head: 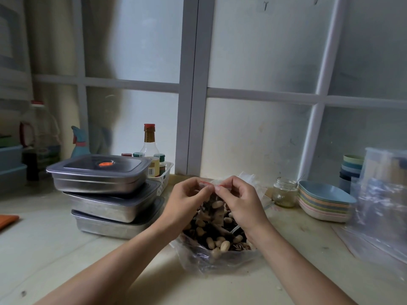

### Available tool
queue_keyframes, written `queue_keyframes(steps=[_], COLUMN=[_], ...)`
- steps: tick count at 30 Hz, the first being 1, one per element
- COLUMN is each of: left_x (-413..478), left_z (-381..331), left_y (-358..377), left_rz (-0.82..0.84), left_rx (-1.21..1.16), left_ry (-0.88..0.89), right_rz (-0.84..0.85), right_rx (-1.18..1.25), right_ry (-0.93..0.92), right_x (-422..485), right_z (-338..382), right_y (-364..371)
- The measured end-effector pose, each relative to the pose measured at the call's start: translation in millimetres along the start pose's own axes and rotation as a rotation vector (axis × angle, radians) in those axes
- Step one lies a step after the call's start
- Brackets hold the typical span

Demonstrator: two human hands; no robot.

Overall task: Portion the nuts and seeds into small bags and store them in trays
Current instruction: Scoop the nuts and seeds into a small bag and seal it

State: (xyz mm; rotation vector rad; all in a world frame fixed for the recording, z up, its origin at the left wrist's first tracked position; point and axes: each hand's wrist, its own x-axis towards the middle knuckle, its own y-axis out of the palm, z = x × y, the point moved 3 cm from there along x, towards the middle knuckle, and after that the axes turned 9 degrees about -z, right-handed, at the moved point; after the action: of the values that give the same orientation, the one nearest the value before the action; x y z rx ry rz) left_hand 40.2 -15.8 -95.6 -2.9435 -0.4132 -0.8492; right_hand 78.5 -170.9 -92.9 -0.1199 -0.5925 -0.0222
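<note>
I hold a small clear zip bag (pixel 214 209) with a red seal strip upright over the counter; peanuts and dark seeds fill it. My left hand (pixel 187 203) pinches the seal at its left end and my right hand (pixel 240 201) pinches it at the right end, fingertips almost meeting. Below the hands lies a large open plastic bag of peanuts and seeds (pixel 217 245) on the counter. Three lidded steel trays (pixel 103 179) stand stacked to the left, apart from my hands.
A white basket (pixel 164 176) with bottles and jars stands behind the trays. To the right are a small glass jar (pixel 284 192), a stack of coloured plates (pixel 323 203), stacked cups (pixel 351 170) and loose clear plastic bags (pixel 381 214). An orange object (pixel 7 220) lies at far left.
</note>
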Motion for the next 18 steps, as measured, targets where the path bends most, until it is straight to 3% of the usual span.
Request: queue_keyframes(steps=[18], left_x=[4.1], left_z=[2.3], left_y=[-5.0], left_rz=[0.004], left_rx=[-0.072], left_ry=[0.015], right_rz=[-0.009], right_rx=[-0.085], right_ry=[-0.13], right_x=[-0.2], right_z=[3.6], right_y=[0.1])
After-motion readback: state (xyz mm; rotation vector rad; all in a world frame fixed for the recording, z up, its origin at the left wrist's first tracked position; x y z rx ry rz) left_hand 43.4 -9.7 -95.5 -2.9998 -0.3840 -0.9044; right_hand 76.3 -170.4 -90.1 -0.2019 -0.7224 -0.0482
